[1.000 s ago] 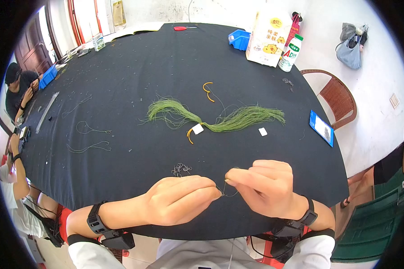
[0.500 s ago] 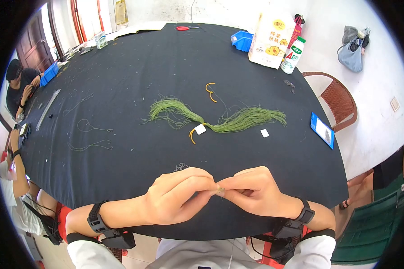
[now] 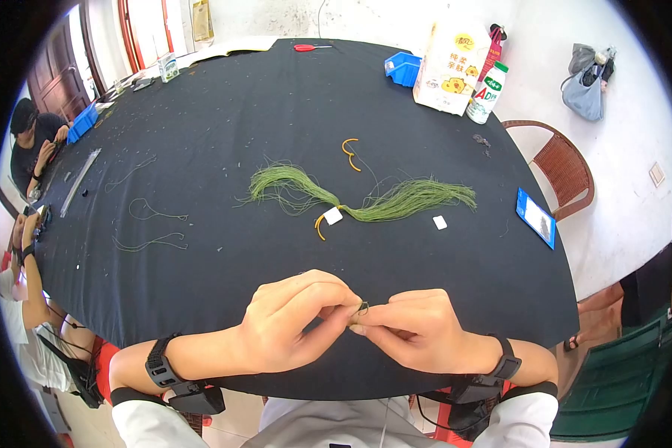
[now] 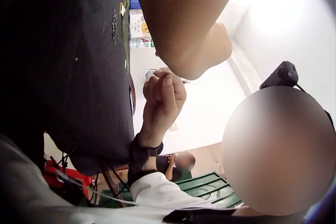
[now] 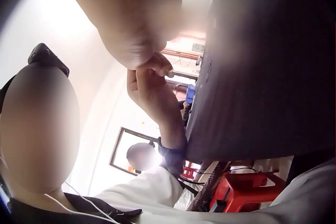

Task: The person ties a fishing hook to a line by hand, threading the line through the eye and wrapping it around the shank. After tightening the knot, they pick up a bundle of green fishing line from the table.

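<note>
Both hands meet over the near edge of the table in the head view. My left hand (image 3: 295, 321) pinches a small dark fishing hook (image 3: 363, 307) between thumb and fingertips. Right against it, my right hand (image 3: 418, 328) pinches with thumb and forefinger on thin green fishing line, mostly hidden by the fingers. Beyond the hands lies a tied bundle of green fishing line (image 3: 411, 198) with a white tag (image 3: 332, 216). A little pile of dark hooks (image 4: 114, 24) shows on the cloth in the left wrist view; the left hand hides it in the head view.
Loose line loops (image 3: 151, 243) lie at left. A yellow curved piece (image 3: 349, 154) and a white square (image 3: 440, 222) are near the bundle. A blue packet (image 3: 536, 216) sits at the right edge; a tissue pack (image 3: 448, 71), bottle (image 3: 487, 93) and blue bin (image 3: 403, 69) stand behind.
The hands have come together from a small gap with line stretched between them. The right hand has moved lower and left, and the hook pile has become covered by the left hand.
</note>
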`<action>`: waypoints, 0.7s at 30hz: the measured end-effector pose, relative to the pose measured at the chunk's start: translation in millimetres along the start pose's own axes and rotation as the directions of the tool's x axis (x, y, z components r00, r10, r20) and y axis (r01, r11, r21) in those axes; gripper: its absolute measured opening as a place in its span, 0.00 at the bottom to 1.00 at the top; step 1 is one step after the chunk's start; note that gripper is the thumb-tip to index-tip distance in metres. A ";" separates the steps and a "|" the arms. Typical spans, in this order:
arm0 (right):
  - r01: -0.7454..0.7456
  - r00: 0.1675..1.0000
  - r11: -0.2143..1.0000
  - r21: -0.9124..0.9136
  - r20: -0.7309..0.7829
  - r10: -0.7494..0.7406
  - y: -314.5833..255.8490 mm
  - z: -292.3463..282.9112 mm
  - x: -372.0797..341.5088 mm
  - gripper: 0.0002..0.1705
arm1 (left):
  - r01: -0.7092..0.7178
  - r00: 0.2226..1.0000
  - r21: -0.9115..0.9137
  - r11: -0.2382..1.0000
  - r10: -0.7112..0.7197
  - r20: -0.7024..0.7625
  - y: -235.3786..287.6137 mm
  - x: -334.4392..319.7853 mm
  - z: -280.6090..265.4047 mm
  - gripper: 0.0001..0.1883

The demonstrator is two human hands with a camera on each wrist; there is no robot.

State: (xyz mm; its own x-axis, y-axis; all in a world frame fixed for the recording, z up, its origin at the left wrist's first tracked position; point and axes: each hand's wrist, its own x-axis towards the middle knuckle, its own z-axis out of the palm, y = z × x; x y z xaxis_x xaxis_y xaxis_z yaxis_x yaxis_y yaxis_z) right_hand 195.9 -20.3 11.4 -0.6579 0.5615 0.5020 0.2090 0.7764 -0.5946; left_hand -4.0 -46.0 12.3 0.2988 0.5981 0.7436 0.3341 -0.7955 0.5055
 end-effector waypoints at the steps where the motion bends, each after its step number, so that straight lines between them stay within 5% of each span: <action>1: 0.011 1.000 1.000 -0.022 0.001 -0.011 -1.9 -0.7 0.0 0.07 | 0.011 1.000 0.006 1.000 -0.011 -0.003 0.0 -0.4 0.3 0.11; 12: 0.024 0.999 0.997 -0.073 -0.044 -0.028 1.4 3.2 -1.8 0.10 | -0.061 0.998 0.082 0.995 0.062 0.000 -2.9 5.9 -1.1 0.12; 21: 0.024 0.998 0.995 -0.093 -0.051 -0.029 2.0 4.0 -1.5 0.10 | 0.177 0.982 -0.115 0.978 -0.168 0.083 -0.4 0.9 -1.0 0.08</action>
State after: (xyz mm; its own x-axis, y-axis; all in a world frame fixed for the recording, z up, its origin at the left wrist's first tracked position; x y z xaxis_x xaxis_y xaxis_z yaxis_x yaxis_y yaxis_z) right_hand 194.4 -20.7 7.0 -0.6262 0.5526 0.5500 0.2596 0.8130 -0.5212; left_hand -4.8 -45.2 13.2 0.3117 0.7290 0.6095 0.2764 -0.6832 0.6758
